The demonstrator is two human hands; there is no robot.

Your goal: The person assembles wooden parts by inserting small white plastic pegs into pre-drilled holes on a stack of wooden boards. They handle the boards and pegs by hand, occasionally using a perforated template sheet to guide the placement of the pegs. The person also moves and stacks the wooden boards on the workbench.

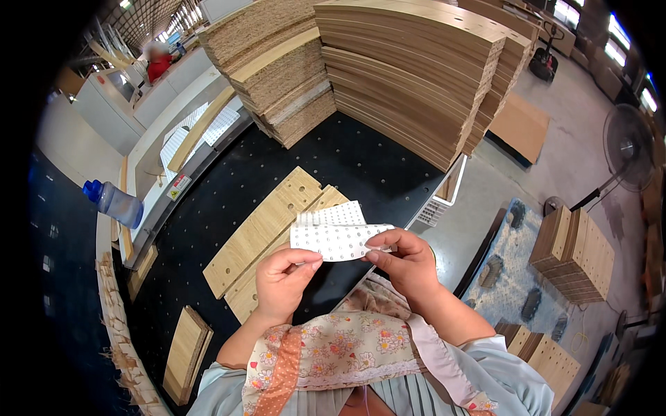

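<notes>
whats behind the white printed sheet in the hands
A white printed layer, wood-grain boards and the black table show past the sheet; whatever it covers is hidden.

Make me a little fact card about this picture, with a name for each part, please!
Left hand: pinching the sheet's lower left edge
Right hand: pinching the sheet's right end
Sheet: white label sheet with rows of small dark print
Table: black worktable dotted with small holes
On it: pale wooden boards, some with round holes
Far side: tall stack of wood panels
Left: blue-capped bottle
Right: standing fan
</notes>
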